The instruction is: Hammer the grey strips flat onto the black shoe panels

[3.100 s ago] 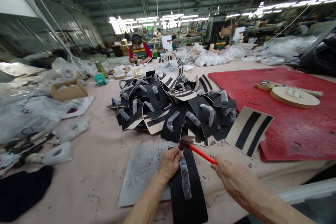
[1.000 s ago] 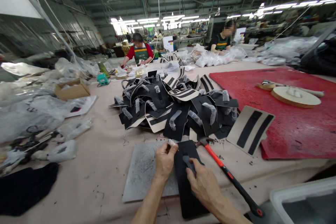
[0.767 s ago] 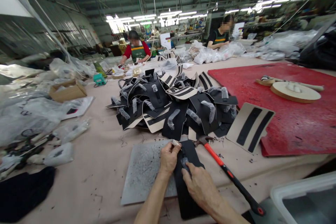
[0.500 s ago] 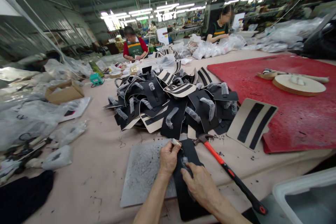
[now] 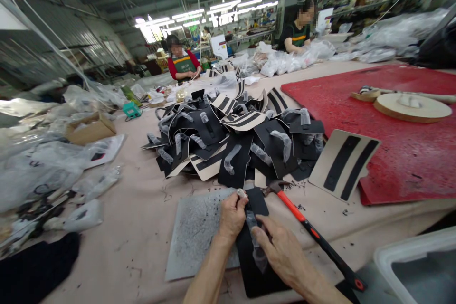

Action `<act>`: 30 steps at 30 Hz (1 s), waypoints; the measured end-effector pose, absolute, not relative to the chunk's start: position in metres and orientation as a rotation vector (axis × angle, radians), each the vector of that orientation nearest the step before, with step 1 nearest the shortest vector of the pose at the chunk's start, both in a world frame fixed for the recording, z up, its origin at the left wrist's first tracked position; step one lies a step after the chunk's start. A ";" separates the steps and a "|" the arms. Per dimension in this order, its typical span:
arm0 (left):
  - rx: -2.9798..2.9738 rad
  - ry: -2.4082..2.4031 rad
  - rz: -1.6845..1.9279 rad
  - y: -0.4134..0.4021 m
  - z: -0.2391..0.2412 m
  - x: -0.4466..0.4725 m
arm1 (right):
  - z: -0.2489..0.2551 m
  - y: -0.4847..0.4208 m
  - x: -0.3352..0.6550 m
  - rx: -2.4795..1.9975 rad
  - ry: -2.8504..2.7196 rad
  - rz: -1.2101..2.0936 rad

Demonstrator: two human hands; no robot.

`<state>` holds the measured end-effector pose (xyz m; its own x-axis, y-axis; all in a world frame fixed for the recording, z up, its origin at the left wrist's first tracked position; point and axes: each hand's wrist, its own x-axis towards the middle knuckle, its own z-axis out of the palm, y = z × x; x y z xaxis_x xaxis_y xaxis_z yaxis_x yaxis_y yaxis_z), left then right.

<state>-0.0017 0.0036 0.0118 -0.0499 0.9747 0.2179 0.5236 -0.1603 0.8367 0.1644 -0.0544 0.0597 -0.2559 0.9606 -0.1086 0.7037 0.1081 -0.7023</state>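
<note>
My left hand (image 5: 232,214) is closed in a pinch on a small pale rod-like piece (image 5: 241,193), over the upper part of a black panel (image 5: 254,282). Clear plastic wraps a dark strap (image 5: 259,254) that lies along this panel. Thumb and forefinger of my right hand (image 5: 283,249) close on the wrapped strap from the right. Under the panel's left side, a grey board (image 5: 195,237) carries black specks. A claw hammer (image 5: 302,221) with a red and black handle lies just right of the panel.
Beyond my hands is a heap of black panels (image 5: 238,152) with plastic-wrapped straps. A beige panel (image 5: 344,164) with black stripes leans by a red mat (image 5: 402,152). A plastic bin (image 5: 386,270) stands front right. Two people work across the table.
My right hand has shifted slightly right, and more of the wrapped strap shows beside it. My left hand has turned a little, so the pale piece points more upright.
</note>
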 end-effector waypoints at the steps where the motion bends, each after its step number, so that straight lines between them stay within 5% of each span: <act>1: 1.762 1.579 1.123 0.003 0.012 -0.002 | 0.056 -0.052 0.176 -1.634 -2.019 0.799; 4: 1.839 1.565 1.128 0.002 0.011 -0.001 | 0.037 -0.044 0.219 -1.821 -2.058 0.378; 7: 1.828 1.580 1.149 0.002 0.010 0.001 | 0.020 -0.037 0.253 -2.016 -2.088 0.375; 14: 1.830 1.565 1.167 0.001 0.010 0.001 | 0.058 -0.039 0.246 -1.817 -1.361 1.707; 16: 1.853 1.550 1.161 0.000 0.007 0.001 | 0.083 -0.040 0.236 -1.753 -1.374 1.557; 22: 1.878 1.542 1.169 0.000 0.001 0.002 | 0.117 -0.030 0.223 -1.446 -2.013 0.358; 26: 1.887 1.562 1.148 0.001 0.001 0.002 | 0.133 -0.019 0.224 -1.429 -2.403 0.197; 30: 1.881 1.550 1.172 0.001 0.003 0.002 | 0.173 -0.016 0.217 -1.361 -2.069 0.098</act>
